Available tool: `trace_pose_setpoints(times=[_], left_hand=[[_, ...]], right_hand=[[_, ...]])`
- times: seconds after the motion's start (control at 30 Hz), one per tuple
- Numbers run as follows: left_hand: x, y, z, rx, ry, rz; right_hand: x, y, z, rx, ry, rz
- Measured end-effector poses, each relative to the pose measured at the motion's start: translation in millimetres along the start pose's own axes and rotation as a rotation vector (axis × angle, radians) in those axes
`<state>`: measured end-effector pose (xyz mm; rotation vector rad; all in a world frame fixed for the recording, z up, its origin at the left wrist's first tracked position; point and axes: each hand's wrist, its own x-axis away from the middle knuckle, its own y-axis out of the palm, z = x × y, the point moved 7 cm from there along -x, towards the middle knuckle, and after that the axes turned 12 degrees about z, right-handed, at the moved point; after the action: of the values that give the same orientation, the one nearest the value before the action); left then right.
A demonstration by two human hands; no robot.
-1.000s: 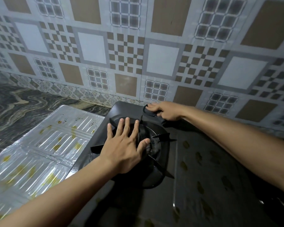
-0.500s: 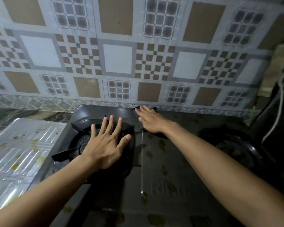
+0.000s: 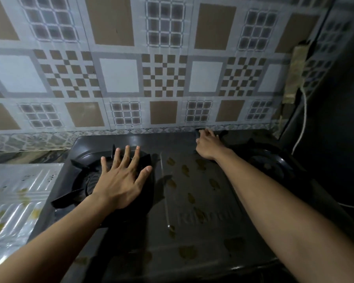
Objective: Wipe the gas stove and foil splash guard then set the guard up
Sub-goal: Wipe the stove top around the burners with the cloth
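Head view: black glass-topped two-burner gas stove (image 3: 192, 201) is sitting against the patterned tiled wall (image 3: 121, 74), its top spotted with yellowish stains between the two hands. Nothing is sitting on either burner; no pots or pans showing.

Left hand (image 3: 121, 180) is lying flat, palm down, fingers (image 3: 127, 158) spread wide, gripping nothing; it is pressing on a dark cloth (image 3: 143, 193) draped over the black pronged pan support of the near-left burner (image 3: 80, 180). Forearm is running in from the lower left.

Right hand (image 3: 206, 146) is reaching well beyond the left, to the stove's back edge by the wall. Fingers are curled over a small dark object (image 3: 198, 130) at that edge; can't tell what it is or whether they are truly closing on it. Right arm is stretching out straight from the lower right.

Silver ribbed foil splash guard (image 3: 14, 197) is lying flat on the counter just left of the left hand, touching the stove's side, stained yellow. Second burner (image 3: 272, 164) is sitting right of the right hand. White cable (image 3: 303, 123) is hanging at the far right.
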<state>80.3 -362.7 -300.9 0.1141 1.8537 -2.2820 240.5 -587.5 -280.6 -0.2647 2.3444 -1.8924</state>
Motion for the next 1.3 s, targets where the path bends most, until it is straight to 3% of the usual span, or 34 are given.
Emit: trace_pose_setpoints(times=[0.17, 0.4, 0.7, 0.9, 1.13, 1.3], left_hand=[[-1, -2, 1, -0.007, 0.004, 0.021], [14, -7, 7, -0.064, 0.02, 0.019], [11, 0, 6, -0.043, 0.005, -0.029], [10, -2, 10, -0.04, 0.041, 0.003], [14, -6, 18, 0.021, 0.118, 0.012], [14, -5, 17, 0.023, 0.116, 0.013]], right_hand=[[22, 5, 12, -0.006, 0.051, 0.007], [56, 11, 12, -0.05, 0.143, 0.183], [63, 29, -74, -0.08, -0.216, 0.069], [100, 40, -99, -0.119, -0.339, 0.065], [148, 47, -98, -0.064, -0.368, 0.096], [145, 40, -65, -0.068, -0.233, 0.083]])
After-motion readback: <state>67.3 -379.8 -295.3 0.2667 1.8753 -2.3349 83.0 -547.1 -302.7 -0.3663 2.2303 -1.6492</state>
